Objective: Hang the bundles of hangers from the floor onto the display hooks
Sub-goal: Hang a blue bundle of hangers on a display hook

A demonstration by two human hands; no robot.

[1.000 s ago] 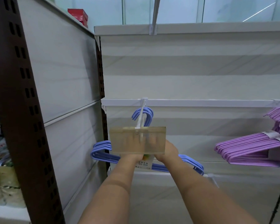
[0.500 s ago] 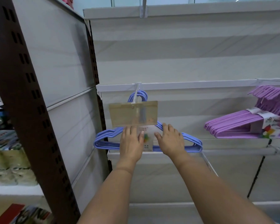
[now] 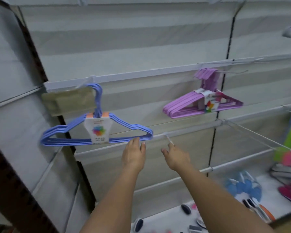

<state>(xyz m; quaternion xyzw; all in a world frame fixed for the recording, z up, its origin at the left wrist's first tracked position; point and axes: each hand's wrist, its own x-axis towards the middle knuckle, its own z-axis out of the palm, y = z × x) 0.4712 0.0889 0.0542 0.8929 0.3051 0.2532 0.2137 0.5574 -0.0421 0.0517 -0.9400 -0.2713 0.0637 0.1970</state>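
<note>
1. Bundle of blue wire hangers [image 3: 97, 130] with a white paper label band round its middle, hung by its hook tops from a white display hook [image 3: 89, 80] on the upper white rail [image 3: 141, 74], at the left of the panel.
2. Translucent beige price-tag holder [image 3: 69, 101] at the front of that hook, tilted, partly over the bundle's left shoulder.
3. Left hand [image 3: 133, 153] reaching up with fingers straight and together, fingertips touching the bottom bar of the blue bundle near its right end; nothing gripped.
4. Right hand [image 3: 175, 156] just beside the left, fingers loosely spread and slightly bent, tips at the end of a short white peg [image 3: 168, 139] on the lower rail; hold on the peg cannot be told through the blur.
5. Bundle of purple plastic hangers [image 3: 203, 103] with a printed label, hung from a second hook on the same upper rail, well to the right of the blue one.
6. Long bare white wire hooks [image 3: 252, 133] jutting from the lower rail at the right.
7. Grey-white slatted back panel [image 3: 141, 39] behind everything, crossed by white rails, split by a dark vertical seam at the right.
8. Dark brown perforated shelving upright [image 3: 15, 174] slanting down the left edge.
9. White bottom shelf [image 3: 166, 217] at lower right, carrying blurred small goods: a net bag of blue pieces [image 3: 242, 185], pink and green items further right.
</note>
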